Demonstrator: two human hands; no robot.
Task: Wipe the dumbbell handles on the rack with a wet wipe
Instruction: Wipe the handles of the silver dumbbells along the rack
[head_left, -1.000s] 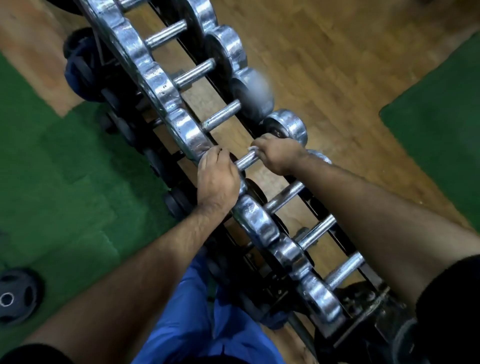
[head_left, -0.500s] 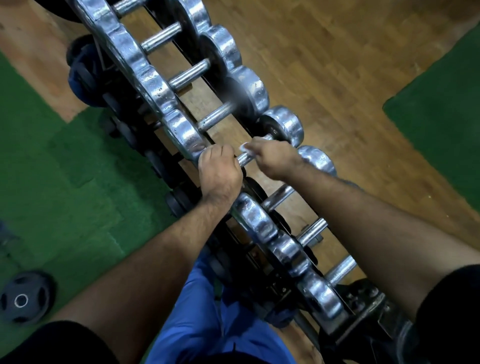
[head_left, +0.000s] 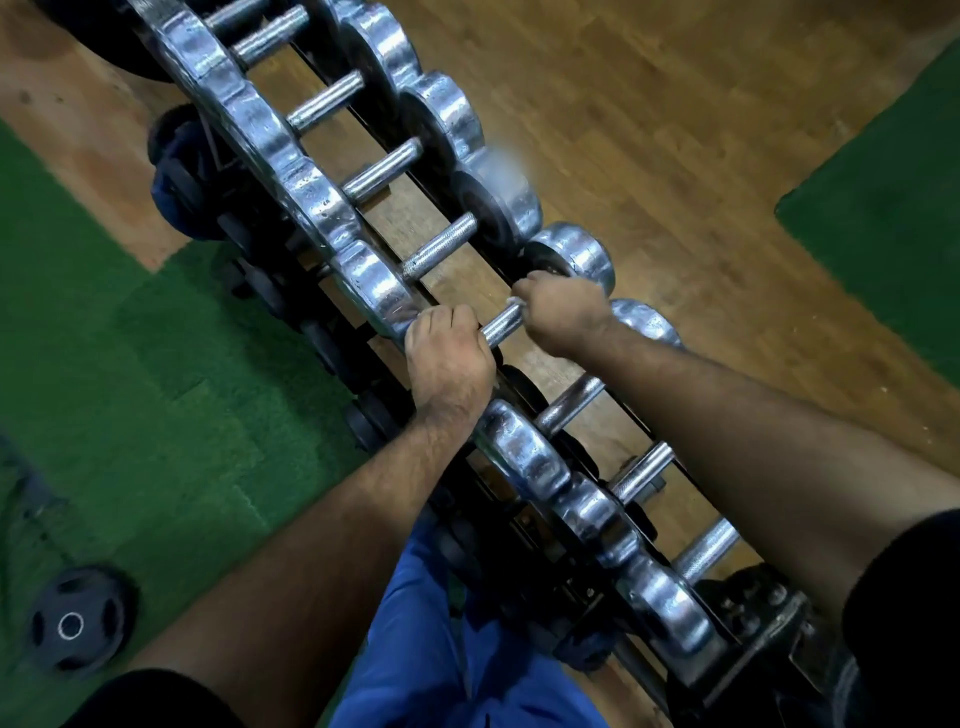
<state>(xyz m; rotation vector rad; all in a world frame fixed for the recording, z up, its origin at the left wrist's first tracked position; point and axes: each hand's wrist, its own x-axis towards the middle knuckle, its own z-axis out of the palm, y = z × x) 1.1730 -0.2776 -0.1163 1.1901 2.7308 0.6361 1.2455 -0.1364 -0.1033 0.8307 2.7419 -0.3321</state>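
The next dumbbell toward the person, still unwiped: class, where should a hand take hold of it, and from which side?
Grip the bare knurled handle, a narrow bar a hand can close round, not the wide chrome heads. It lies level across the rack with open space above, so come down from above. The right hand with the wet wipe is probably best placed.

I see a wooden floor (head_left: 649, 130) under everything. A green mat (head_left: 130, 389) covers it on the left side, and another green mat (head_left: 883, 208) lies at the right edge. One black weight plate (head_left: 72, 623) lies flat on the left mat. Blue trousers (head_left: 441, 649) show at the bottom.
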